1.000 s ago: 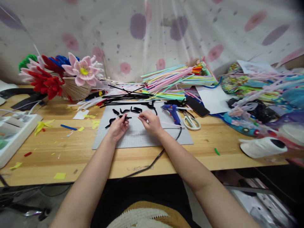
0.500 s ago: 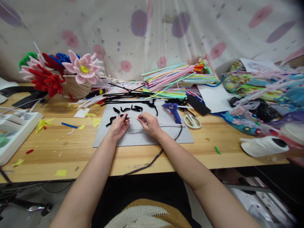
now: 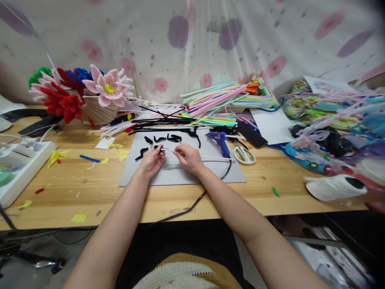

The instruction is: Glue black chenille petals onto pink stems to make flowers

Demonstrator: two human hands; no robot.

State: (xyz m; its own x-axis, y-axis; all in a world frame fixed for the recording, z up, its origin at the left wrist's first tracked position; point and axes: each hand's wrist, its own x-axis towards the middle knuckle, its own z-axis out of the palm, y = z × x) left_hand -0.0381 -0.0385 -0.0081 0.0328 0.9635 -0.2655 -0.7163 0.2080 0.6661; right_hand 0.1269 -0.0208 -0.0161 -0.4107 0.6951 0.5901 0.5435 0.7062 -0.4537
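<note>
Over the grey cutting mat (image 3: 180,176), my left hand (image 3: 152,161) pinches a small black fuzzy piece (image 3: 159,148), partly hidden by the fingers. Facing it, my right hand (image 3: 189,157) grips a thin pale pink pipe cleaner (image 3: 218,158), whose long end sticks out to the right beneath the wrist. The tips of both hands are a short gap apart, and whether the two pieces touch is too small to tell. Several bent black pipe cleaner pieces (image 3: 173,138) lie on the mat behind my hands. A blue glue gun (image 3: 221,143) rests at the mat's right.
White-handled scissors (image 3: 245,155) and a black phone (image 3: 252,134) lie right of the mat. Bundles of coloured pipe cleaners (image 3: 216,100) line the back. Fuzzy flowers (image 3: 108,86) stand at left, near a white power strip (image 3: 33,168). A black cord (image 3: 192,206) crosses the table's front.
The view has shifted slightly. The pink pipe cleaner and black piece stay in my hands, and a thin dark tip now shows more clearly beside my left fingertips.
</note>
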